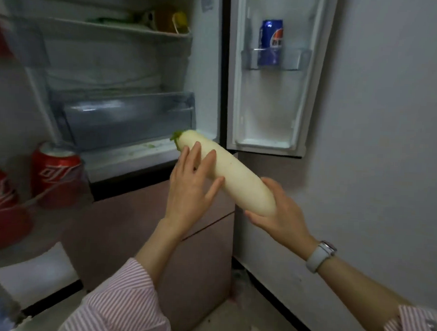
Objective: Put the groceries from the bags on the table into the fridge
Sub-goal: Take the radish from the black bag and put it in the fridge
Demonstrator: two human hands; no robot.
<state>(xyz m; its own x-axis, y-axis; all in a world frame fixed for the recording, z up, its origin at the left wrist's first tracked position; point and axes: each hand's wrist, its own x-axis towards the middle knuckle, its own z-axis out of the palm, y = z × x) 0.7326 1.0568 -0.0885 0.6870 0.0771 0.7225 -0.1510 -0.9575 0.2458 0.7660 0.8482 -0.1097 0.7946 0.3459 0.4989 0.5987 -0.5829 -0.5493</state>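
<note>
A long white radish [237, 177] with a green stub at its top is held in the air in front of the open fridge [205, 90], pointing up and left toward it. My right hand [281, 212] grips its lower end from beneath, fingers curled round it. My left hand [190, 184] lies against its upper half with straight, spread fingers. Just beyond the radish's tip sits the clear crisper drawer [125, 117]. No bags or table are in view.
The right fridge door [270, 132] stands open with a blue can [270, 42] in its rack. Red cola cans [56, 174] fill the left door shelf close to me. An upper shelf [133, 30] holds yellow and green items. A grey wall [387, 121] is at right.
</note>
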